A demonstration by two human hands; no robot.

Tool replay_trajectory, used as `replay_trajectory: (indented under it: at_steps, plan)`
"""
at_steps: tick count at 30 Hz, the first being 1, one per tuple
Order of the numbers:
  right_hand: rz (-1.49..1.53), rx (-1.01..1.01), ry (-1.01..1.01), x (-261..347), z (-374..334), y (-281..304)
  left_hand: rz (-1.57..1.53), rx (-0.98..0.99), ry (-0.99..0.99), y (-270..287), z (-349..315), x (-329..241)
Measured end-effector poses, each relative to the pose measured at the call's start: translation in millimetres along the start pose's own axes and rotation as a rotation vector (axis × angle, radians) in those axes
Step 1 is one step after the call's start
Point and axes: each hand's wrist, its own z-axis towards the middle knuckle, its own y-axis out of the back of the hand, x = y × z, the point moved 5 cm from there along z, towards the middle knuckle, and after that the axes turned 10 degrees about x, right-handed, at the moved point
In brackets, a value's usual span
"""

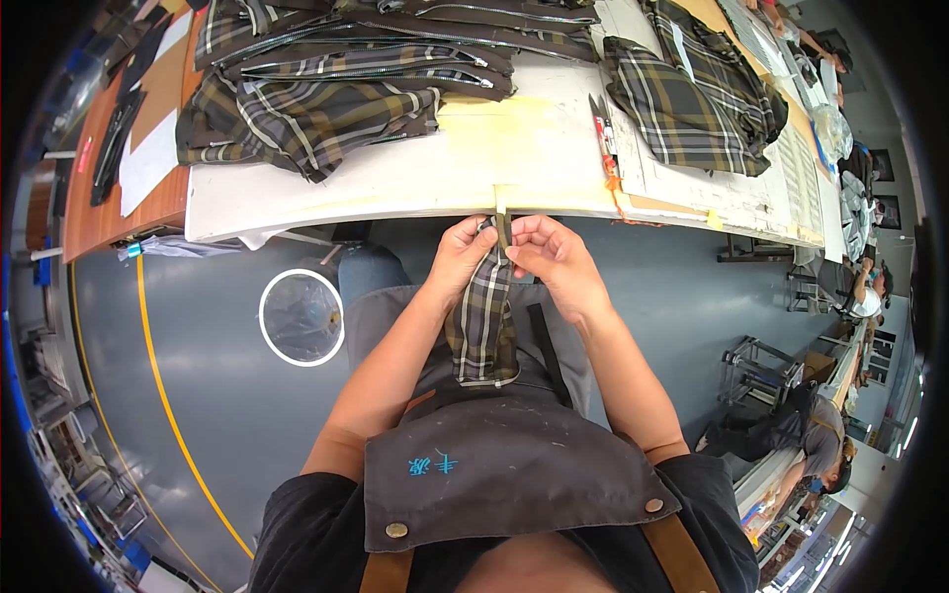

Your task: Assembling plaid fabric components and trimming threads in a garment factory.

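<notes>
Pinched a plaid fabric piece [482, 311] by its far end with left hand [461, 254] and right hand [556, 262], pressing thumbs to fingers, over the apron [509, 474]. Looked light, soft, hardly slippery; probably best held by that edge. Faced a pale table [539, 163] bearing 2 heaps of plaid cloth [311, 124], far left and far right, above a grey floor [213, 346] with a white-rimmed bin [262, 318] at left.

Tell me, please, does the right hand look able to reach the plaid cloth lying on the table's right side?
Probably yes, but the right hand holds the small plaid piece and would need to let go. Over the white tabletop, nothing tall seems to block the plaid cloth.
</notes>
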Motion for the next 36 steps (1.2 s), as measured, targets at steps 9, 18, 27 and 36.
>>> replay_trajectory:
  at_steps: [9, 18, 27, 36]
  plan:
    - [-0.197, -0.058, -0.123, -4.8, 2.2, 3.1, 0.332, -0.068, -0.092, 7.0, -9.4, -11.8]
    - [-0.671, 0.035, 0.121, 22.5, -85.5, -4.0, 0.724, -0.012, -0.105, -47.7, -83.3, -57.0]
    - [-0.824, 0.068, 0.573, 60.0, -126.2, -6.1, 0.305, 0.131, 0.014, -88.8, -110.4, -53.6]
    - [-0.863, 0.159, 0.606, 76.3, -145.0, 4.1, 0.447, 0.063, 0.005, -123.4, -83.9, -43.5]
